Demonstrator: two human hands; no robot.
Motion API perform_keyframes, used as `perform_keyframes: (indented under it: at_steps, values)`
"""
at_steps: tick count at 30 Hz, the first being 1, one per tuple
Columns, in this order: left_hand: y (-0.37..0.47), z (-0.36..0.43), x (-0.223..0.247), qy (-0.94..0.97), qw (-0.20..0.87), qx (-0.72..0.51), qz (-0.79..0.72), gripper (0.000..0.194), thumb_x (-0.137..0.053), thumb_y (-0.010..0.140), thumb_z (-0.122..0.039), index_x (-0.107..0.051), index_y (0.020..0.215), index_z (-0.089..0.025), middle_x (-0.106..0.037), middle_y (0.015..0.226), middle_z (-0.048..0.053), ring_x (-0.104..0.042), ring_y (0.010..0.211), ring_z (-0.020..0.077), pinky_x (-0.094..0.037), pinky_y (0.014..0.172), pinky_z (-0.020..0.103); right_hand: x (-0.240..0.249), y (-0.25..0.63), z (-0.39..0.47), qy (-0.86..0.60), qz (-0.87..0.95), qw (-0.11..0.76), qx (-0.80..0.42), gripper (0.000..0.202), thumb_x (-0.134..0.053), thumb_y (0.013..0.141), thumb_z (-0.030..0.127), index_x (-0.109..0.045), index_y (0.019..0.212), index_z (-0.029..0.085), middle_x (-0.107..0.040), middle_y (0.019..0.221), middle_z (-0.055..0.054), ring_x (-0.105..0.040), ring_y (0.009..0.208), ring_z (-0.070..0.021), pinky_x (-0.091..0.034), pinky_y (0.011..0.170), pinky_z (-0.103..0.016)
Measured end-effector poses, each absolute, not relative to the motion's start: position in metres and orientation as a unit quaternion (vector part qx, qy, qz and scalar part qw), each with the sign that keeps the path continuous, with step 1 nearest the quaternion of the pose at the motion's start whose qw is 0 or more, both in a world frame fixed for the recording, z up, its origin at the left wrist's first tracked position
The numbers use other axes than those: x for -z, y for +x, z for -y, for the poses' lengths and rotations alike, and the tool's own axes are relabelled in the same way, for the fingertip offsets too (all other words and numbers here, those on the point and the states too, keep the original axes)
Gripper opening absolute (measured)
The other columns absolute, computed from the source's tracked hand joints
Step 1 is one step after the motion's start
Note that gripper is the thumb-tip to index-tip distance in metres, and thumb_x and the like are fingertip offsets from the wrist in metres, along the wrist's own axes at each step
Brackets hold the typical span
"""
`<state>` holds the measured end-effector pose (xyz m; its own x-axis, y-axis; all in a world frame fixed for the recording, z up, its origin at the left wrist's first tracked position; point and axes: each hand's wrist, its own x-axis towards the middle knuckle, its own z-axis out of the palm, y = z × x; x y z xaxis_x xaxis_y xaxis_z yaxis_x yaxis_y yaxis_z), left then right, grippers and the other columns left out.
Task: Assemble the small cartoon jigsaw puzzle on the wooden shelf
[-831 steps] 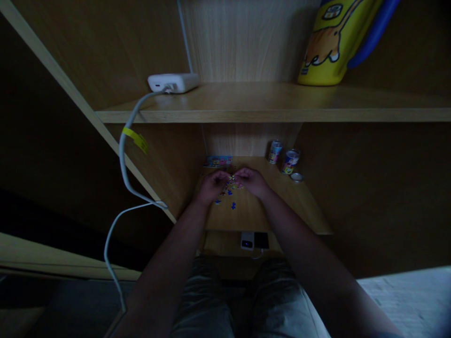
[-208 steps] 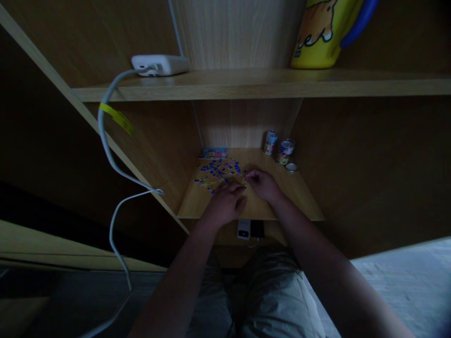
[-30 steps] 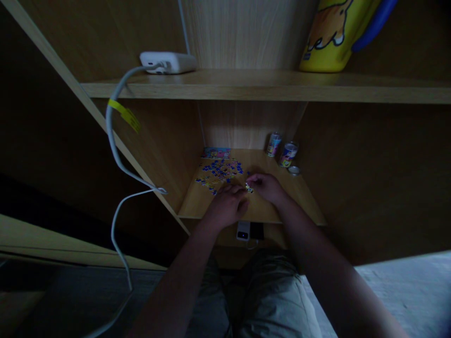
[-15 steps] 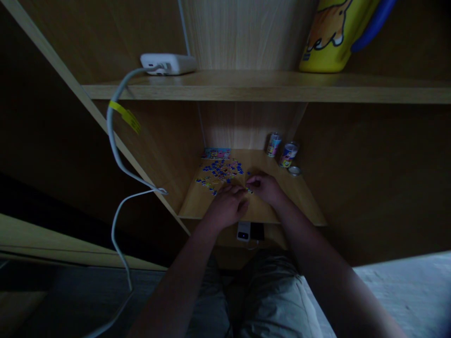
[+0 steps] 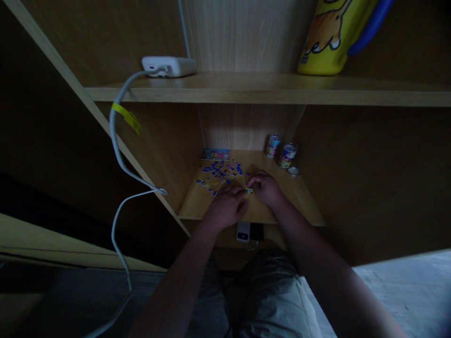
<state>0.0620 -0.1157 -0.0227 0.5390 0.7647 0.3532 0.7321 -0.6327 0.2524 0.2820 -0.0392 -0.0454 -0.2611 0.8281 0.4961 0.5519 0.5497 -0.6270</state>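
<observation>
Resting palm-down just beside a small yellow-and-white puzzle section (image 5: 249,190) on a wooden shelf (image 5: 296,202), a person's left hand (image 5: 226,205) has loosely bent fingers, while the right hand (image 5: 266,188) bunches its fingertips close by; whether either grips a piece cannot be told. Loose blue and yellow pieces (image 5: 220,172) spread beyond the left hand.

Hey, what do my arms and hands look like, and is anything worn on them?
Your left forearm and right forearm are bare, with no sleeves in view. Your left hand and right hand are gloveless. No watch or bracelet shows; it's too dark to tell about rings.
</observation>
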Motion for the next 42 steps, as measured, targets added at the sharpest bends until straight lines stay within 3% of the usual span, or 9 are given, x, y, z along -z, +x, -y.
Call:
perform_keyframes:
  at_steps: [23, 29, 34, 42]
  values:
    - [0.063, 0.118, 0.024, 0.872, 0.034, -0.227, -0.433, 0.033, -0.065, 0.108, -0.035, -0.073, 0.138, -0.021, -0.075, 0.14, 0.012, -0.067, 0.132, 0.0321, -0.053, 0.121, 0.053, 0.047, 0.278, 0.039, -0.488, 0.768, 0.394, -0.128, 0.029, -0.06, 0.09, 0.004, -0.075, 0.08, 0.026, -0.076, 0.092, -0.006, -0.072, 0.096, -0.0255, -0.057, 0.094, -0.039]
    - [0.063, 0.117, 0.033, 0.75, -0.045, -0.306, -0.585, 0.04, -0.066, 0.104, -0.036, -0.071, 0.14, -0.02, -0.068, 0.15, 0.018, -0.059, 0.14, 0.0414, -0.047, 0.123, 0.067, 0.047, 0.277, 0.04, -0.489, 0.762, 0.402, -0.137, 0.029, -0.061, 0.089, 0.002, -0.074, 0.078, 0.026, -0.076, 0.091, -0.005, -0.072, 0.097, -0.0253, -0.057, 0.095, -0.038]
    - [0.065, 0.114, 0.04, 0.712, -0.061, -0.315, -0.624, 0.046, -0.068, 0.103, -0.04, -0.069, 0.144, -0.021, -0.069, 0.15, 0.021, -0.057, 0.141, 0.0469, -0.037, 0.126, 0.079, 0.048, 0.277, 0.039, -0.487, 0.76, 0.404, -0.146, 0.03, -0.059, 0.089, 0.003, -0.076, 0.079, 0.026, -0.075, 0.093, -0.005, -0.072, 0.094, -0.0243, -0.057, 0.094, -0.038]
    - [0.067, 0.114, 0.036, 0.721, -0.029, -0.269, -0.638, 0.046, -0.062, 0.107, -0.042, -0.071, 0.142, -0.014, -0.067, 0.154, 0.025, -0.058, 0.143, 0.0474, -0.032, 0.128, 0.08, 0.049, 0.278, 0.038, -0.484, 0.767, 0.394, -0.146, 0.028, -0.059, 0.089, 0.005, -0.077, 0.081, 0.026, -0.077, 0.093, -0.006, -0.072, 0.097, -0.0255, -0.058, 0.097, -0.04]
